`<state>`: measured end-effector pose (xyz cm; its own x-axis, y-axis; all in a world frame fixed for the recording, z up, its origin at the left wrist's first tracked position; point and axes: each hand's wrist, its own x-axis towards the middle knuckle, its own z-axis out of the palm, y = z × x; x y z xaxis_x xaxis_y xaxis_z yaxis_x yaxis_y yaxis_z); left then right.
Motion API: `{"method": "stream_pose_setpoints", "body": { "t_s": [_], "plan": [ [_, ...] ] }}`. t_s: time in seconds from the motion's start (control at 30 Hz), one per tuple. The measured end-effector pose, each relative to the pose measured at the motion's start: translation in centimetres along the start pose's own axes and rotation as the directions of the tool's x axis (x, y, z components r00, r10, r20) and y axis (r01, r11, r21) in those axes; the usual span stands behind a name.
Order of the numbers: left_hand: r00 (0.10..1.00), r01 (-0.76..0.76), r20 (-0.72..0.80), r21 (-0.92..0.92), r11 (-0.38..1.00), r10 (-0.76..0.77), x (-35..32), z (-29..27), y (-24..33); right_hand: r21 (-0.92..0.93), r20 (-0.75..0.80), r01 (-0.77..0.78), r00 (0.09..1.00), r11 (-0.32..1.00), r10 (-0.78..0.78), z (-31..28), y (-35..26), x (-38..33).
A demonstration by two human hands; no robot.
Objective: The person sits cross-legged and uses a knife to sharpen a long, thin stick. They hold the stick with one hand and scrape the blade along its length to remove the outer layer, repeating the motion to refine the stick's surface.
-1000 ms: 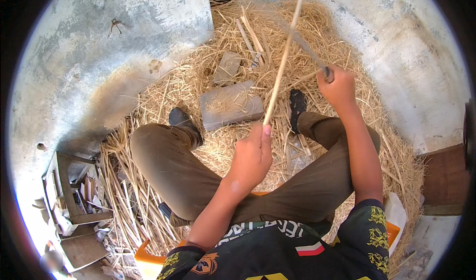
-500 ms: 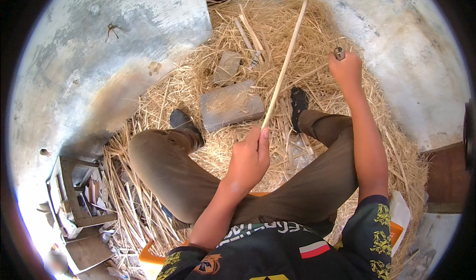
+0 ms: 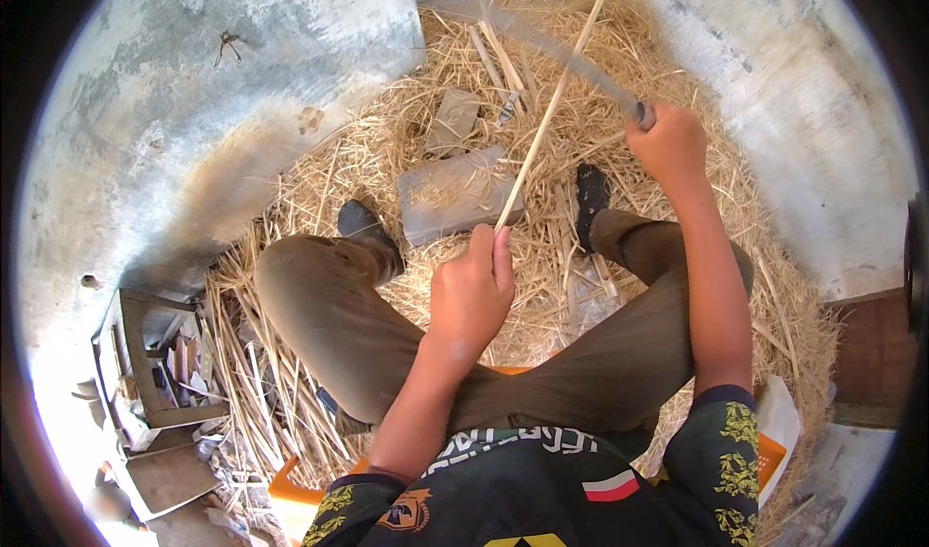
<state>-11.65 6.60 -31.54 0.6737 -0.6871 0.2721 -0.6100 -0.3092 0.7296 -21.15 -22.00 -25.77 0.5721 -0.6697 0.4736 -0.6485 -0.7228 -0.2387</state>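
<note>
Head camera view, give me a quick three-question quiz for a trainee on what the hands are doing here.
1. True or false: the left hand grips the lower end of the long pale stick.
2. What does the right hand hold? A) a blurred long blade B) a hammer C) a rope
3. Fill in: the flat grey block lies on ____ between the person's feet.

Key: 1 true; 2 A; 3 straw.

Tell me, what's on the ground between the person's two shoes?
In the head view, a flat grey block lies on the straw between the left shoe and right shoe.
</note>
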Motion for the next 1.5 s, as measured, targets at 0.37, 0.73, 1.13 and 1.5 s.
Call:
{"method": "stream_pose_setpoints", "body": {
  "t_s": [0.37,0.73,1.13,1.5],
  "plan": [
    [0.995,-0.044,-0.082,0.127,0.991,0.054,0.3,-0.1,-0.3,-0.109,0.102,-0.039,0.994,0.993,0.050,-0.2,-0.2,-2.4],
    [0.992,0.029,-0.125,0.094,0.995,-0.017,1.2,-0.2,-0.6,-0.118,0.040,0.279,0.960,0.953,-0.276,3.1,-1.2,-0.9],
    [0.998,0.045,-0.039,0.093,0.995,-0.041,0.0,0.1,-0.5,-0.192,0.148,-0.243,0.951,0.951,0.273,1.2,0.7,1.1],
    [0.998,0.046,-0.044,0.049,0.998,-0.044,0.0,-0.7,-0.6,-0.082,0.032,0.042,0.999,0.996,-0.040,1.5,0.5,1.0]
  ]
}}
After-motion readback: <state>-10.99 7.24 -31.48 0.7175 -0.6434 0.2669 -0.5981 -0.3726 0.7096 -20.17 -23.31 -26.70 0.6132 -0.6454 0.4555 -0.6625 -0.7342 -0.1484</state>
